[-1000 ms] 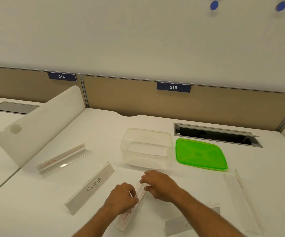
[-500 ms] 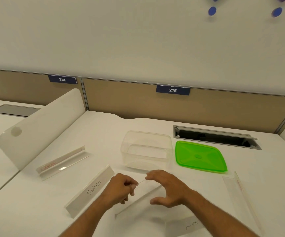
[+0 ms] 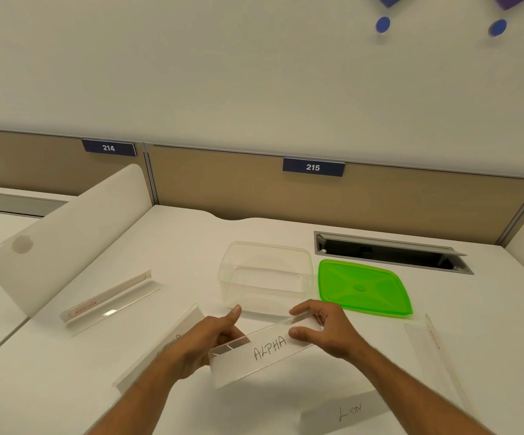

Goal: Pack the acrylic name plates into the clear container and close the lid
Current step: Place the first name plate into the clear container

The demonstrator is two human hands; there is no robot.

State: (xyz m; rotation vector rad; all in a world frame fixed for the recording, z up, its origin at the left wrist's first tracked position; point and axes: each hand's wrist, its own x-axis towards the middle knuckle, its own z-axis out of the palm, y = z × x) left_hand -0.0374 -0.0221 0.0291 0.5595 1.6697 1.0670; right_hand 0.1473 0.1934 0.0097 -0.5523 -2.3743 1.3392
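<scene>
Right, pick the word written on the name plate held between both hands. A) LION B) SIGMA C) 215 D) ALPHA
D: the name plate gripped by the left hand and right hand reads ALPHA in handwriting on its front face.

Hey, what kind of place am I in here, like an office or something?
Most likely an open-plan office. The white desk backs onto a tan partition with numbered seat tags, 214 and 215, and a cable hatch is set into the desktop.
</scene>
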